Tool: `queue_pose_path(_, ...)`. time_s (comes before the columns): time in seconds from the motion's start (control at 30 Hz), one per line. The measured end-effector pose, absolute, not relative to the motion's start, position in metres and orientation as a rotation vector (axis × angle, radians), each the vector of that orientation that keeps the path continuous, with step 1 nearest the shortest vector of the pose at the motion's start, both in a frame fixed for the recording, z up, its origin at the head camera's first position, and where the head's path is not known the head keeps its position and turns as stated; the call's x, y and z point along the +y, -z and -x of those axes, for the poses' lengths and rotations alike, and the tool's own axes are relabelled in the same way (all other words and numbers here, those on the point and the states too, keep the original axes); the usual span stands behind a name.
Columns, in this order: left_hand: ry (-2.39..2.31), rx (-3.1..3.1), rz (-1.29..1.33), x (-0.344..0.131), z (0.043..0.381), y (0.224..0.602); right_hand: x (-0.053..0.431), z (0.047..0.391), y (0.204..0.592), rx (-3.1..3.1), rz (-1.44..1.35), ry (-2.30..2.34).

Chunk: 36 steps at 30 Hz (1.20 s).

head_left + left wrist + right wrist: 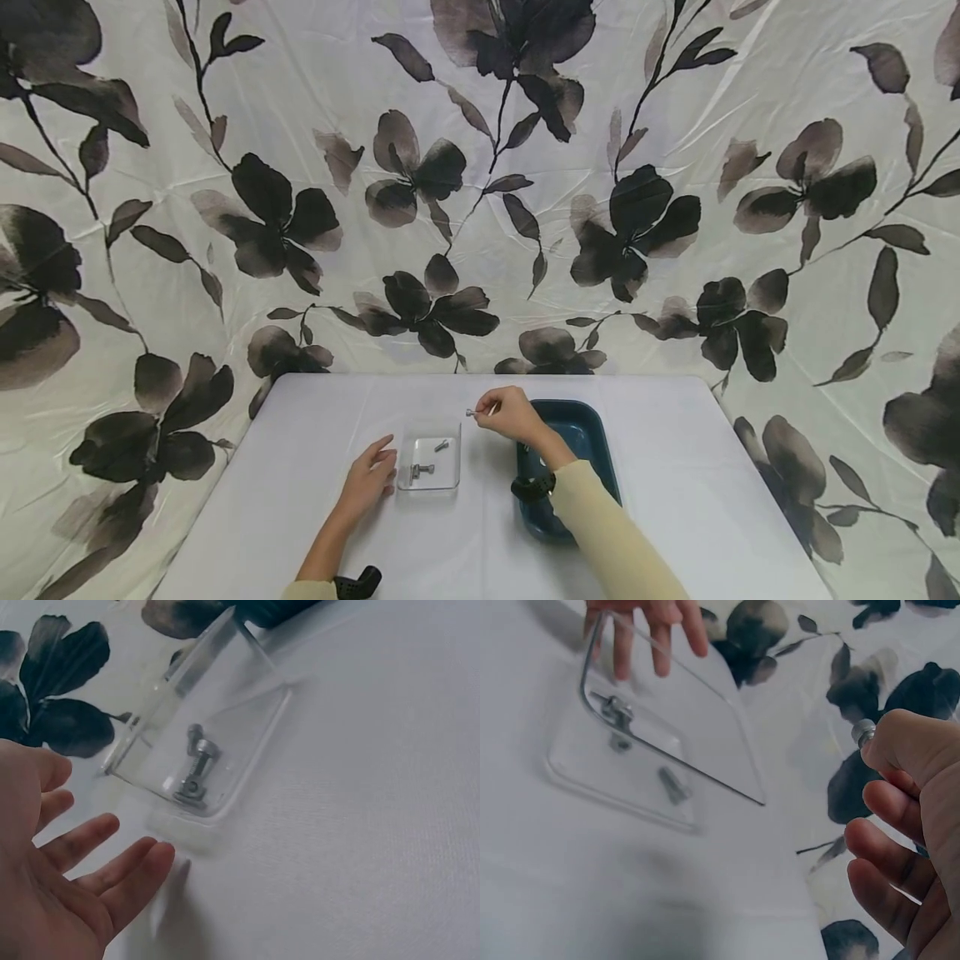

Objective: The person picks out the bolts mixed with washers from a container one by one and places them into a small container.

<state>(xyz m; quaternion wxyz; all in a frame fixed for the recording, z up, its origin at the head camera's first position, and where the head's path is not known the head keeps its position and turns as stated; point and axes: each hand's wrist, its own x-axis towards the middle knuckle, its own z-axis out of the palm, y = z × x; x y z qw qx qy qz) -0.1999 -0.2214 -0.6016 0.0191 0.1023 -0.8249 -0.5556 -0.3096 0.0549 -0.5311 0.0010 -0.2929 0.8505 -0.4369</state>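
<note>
My right hand pinches a small silver bolt between thumb and forefinger, up beyond the far right corner of a clear plastic box. In the right wrist view the round head of this bolt sticks out past the fingertips; the fingers hide its shank. Several silver bolts lie in the box, most of them bunched together and one bolt apart towards the far right. Beside the box's left wall rests my left hand, fingers relaxed and spread, holding nothing.
A dark blue tray stands right of the box, partly hidden under my right forearm, with small shiny pieces near its left wall. White cloth covers the table. Behind it hangs a floral curtain.
</note>
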Motion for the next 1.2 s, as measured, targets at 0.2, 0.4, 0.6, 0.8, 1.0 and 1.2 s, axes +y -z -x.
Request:
queue_pose_path(0.2, 1.804, -2.565, -0.335, -0.219, 0.201, 0.611, 0.041, 0.306, 0.540, 2.637, 0.898, 1.396)
queue_pose_path(0.4, 1.861, -2.524, -0.315, -0.215, 0.201, 0.615, 0.027, 0.305, 0.548, 2.616, 0.866, 1.414)
queue_pose_path(0.6, 1.884, -2.493, -0.255, -0.213, 0.202, 0.618, 0.015, 0.303, 0.554, 2.588, 0.817, 1.431)
queue_pose_path(0.8, 1.868, -2.501, -0.242, -0.217, 0.196, 0.620, 0.004, 0.297, 0.560, 2.555, 0.836, 1.450)
queue_pose_path(1.0, 1.882, -2.492, -0.245, -0.216, 0.194, 0.623, 0.000, 0.293, 0.563, 2.536, 0.843, 1.464)
queue_pose_path(1.2, 1.871, -2.484, -0.235, -0.215, 0.199, 0.625, -0.002, 0.293, 0.563, 2.531, 0.835, 1.467)
